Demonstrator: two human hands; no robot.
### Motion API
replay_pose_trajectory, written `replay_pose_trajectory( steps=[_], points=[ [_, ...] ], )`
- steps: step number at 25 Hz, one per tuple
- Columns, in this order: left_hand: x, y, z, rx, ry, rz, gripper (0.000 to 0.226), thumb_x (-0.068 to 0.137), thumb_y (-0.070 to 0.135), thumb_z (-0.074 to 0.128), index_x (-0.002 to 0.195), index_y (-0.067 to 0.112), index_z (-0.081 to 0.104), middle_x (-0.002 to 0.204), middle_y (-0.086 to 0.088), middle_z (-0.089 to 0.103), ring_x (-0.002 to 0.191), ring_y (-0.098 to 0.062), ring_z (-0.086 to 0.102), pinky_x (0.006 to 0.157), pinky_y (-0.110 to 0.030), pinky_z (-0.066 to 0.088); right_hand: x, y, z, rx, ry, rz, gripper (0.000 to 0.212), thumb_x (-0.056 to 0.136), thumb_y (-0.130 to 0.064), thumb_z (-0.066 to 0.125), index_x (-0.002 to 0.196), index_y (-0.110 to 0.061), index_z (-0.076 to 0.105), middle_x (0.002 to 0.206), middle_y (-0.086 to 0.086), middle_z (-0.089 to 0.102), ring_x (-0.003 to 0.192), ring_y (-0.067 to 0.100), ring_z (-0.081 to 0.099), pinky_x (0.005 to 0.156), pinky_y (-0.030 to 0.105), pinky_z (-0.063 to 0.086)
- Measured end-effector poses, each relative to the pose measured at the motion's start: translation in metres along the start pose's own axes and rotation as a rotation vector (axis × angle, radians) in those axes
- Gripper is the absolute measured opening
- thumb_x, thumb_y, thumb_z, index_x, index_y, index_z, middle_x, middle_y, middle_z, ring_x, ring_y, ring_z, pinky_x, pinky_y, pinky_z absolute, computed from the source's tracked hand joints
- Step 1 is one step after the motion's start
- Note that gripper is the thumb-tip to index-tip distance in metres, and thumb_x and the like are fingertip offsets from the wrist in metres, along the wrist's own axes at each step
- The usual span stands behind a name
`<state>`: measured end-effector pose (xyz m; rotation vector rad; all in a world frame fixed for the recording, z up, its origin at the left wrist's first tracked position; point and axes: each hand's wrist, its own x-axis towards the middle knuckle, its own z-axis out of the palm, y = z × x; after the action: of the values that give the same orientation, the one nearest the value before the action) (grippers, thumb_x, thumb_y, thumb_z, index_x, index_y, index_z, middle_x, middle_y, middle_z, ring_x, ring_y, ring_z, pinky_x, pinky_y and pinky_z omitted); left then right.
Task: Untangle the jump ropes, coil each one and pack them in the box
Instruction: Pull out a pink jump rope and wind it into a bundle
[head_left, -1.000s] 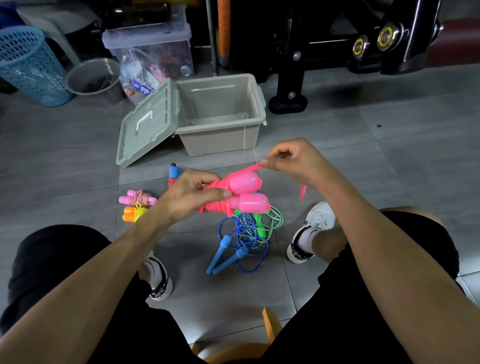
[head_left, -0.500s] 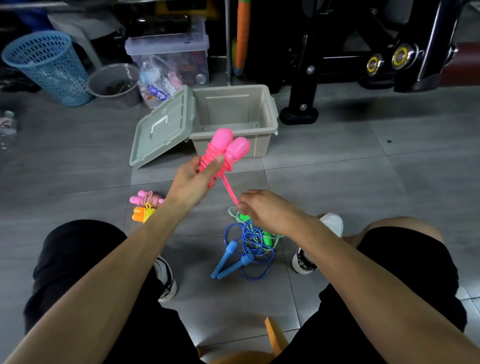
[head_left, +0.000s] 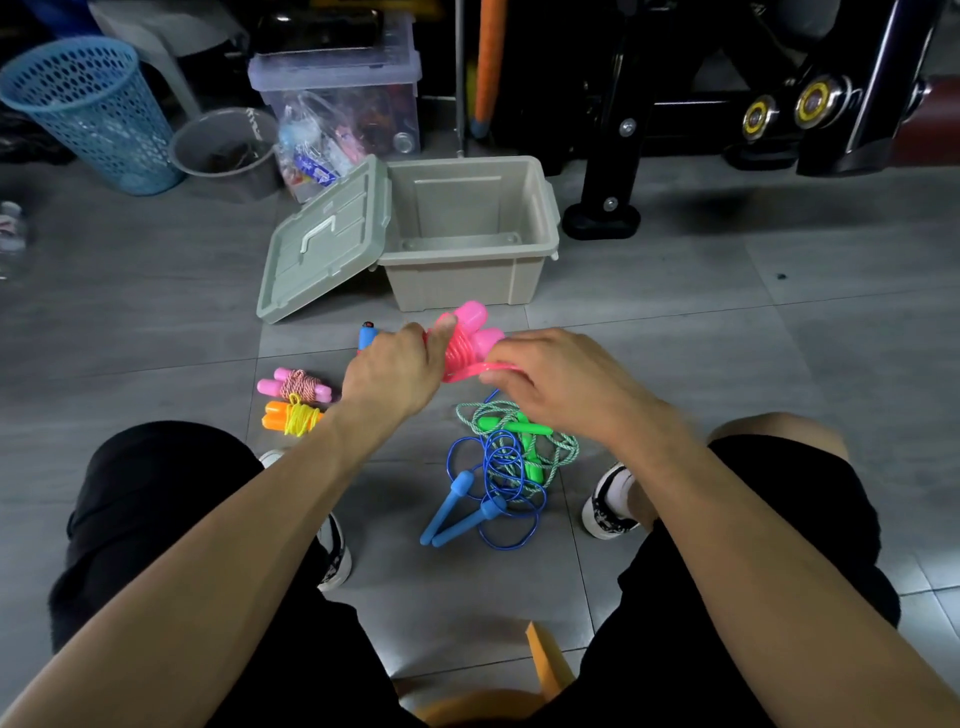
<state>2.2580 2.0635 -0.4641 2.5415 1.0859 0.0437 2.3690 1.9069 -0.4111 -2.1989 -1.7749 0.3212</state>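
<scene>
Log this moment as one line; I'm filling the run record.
step: coiling | left hand: grips pink rope | right hand: wraps its cord | box: open, empty

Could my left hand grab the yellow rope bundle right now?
Probably not yet: the left hand grips the pink jump rope. The yellow rope bundle lies uncovered on the floor beside that forearm.

Bare floor (head_left: 675, 332) lies open between the hands and the box (head_left: 470, 260), whose mouth faces up unblocked. Its lid (head_left: 324, 241) leans against the left wall, barring that side. The tangled blue and green ropes (head_left: 511, 462) clutter the floor between the shoes.
</scene>
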Motion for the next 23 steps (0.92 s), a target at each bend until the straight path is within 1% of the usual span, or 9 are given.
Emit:
replay_pose_trajectory(
  steps=[2,3,6,8,12,15,17,20,23],
  points=[
    [0.003,-0.003,0.0,-0.108,-0.106,-0.055,0.067,0.096,0.062,0.017,0.082,0.007,0.054,0.088,-0.022,0.056,0.098,-0.041,0.057,0.087,-0.043,0.044,-0.002,0.005,-0.009,0.047,0.068,0.055,0.036,0.097,-0.045,0.047,0.098,-0.015,0.067,0.095,0.0,0.065,0.091,0.024,0.059,0.073,0.038,0.047],
    [0.005,-0.005,0.003,-0.114,-0.11,-0.073,0.069,0.097,0.061,0.018,0.082,0.006,0.056,0.086,-0.019,0.056,0.097,-0.04,0.057,0.088,-0.043,0.045,-0.002,0.005,-0.011,0.036,0.059,0.05,0.038,0.097,-0.046,0.046,0.097,-0.015,0.067,0.093,-0.001,0.064,0.09,0.023,0.058,0.072,0.037,0.046],
    [0.006,-0.011,0.006,-0.025,0.031,-0.141,0.066,0.096,0.059,0.026,0.089,0.005,0.064,0.092,-0.019,0.066,0.096,-0.041,0.06,0.085,-0.044,0.049,-0.002,-0.013,0.001,-0.083,-0.079,-0.06,0.037,0.101,-0.043,0.042,0.091,-0.014,0.063,0.087,-0.001,0.059,0.086,0.027,0.059,0.064,0.033,0.036],
    [0.011,-0.015,0.004,-0.004,0.097,-0.182,0.067,0.093,0.061,0.028,0.088,0.006,0.065,0.092,-0.02,0.068,0.093,-0.041,0.062,0.083,-0.043,0.049,-0.006,-0.02,0.004,-0.125,-0.13,-0.07,0.037,0.102,-0.043,0.04,0.092,-0.015,0.064,0.087,-0.002,0.061,0.085,0.027,0.059,0.063,0.032,0.032],
    [0.019,-0.019,0.0,-0.097,0.143,-0.256,0.068,0.091,0.065,0.029,0.084,0.008,0.066,0.092,-0.02,0.067,0.091,-0.041,0.062,0.075,-0.039,0.044,-0.014,-0.025,-0.006,-0.159,-0.138,-0.071,0.029,0.102,-0.038,0.043,0.102,-0.022,0.067,0.091,-0.002,0.063,0.088,0.027,0.06,0.063,0.031,0.031],
    [0.02,-0.018,0.002,-0.071,0.104,-0.271,0.067,0.092,0.062,0.031,0.091,0.006,0.067,0.099,-0.023,0.067,0.094,-0.043,0.061,0.079,-0.041,0.045,-0.015,-0.039,-0.003,-0.144,-0.146,-0.124,0.025,0.101,-0.033,0.045,0.099,-0.021,0.066,0.089,-0.001,0.062,0.085,0.028,0.06,0.061,0.033,0.031],
    [0.016,-0.013,0.004,0.023,0.105,-0.168,0.062,0.094,0.058,0.03,0.092,0.008,0.066,0.098,-0.024,0.066,0.093,-0.044,0.061,0.076,-0.04,0.044,-0.015,-0.032,-0.005,-0.089,-0.098,-0.088,0.023,0.102,-0.032,0.043,0.091,-0.018,0.059,0.086,-0.002,0.058,0.085,0.028,0.059,0.063,0.035,0.037],
    [0.001,0.003,0.007,0.161,0.16,0.16,0.054,0.097,0.054,0.028,0.089,0.012,0.061,0.084,-0.022,0.067,0.081,-0.043,0.062,0.063,-0.037,0.035,-0.013,-0.002,-0.014,0.089,0.057,0.014,0.025,0.101,-0.03,0.045,0.093,-0.014,0.062,0.087,-0.002,0.057,0.085,0.023,0.056,0.073,0.038,0.046],
    [-0.013,0.013,0.001,0.16,0.165,0.381,0.052,0.098,0.053,0.024,0.086,0.015,0.057,0.07,-0.016,0.064,0.072,-0.043,0.061,0.058,-0.036,0.033,-0.004,0.021,-0.018,0.28,0.289,0.099,0.021,0.096,-0.025,0.059,0.085,-0.009,0.067,0.079,-0.002,0.053,0.072,0.016,0.05,0.07,0.033,0.042]
  ],
)
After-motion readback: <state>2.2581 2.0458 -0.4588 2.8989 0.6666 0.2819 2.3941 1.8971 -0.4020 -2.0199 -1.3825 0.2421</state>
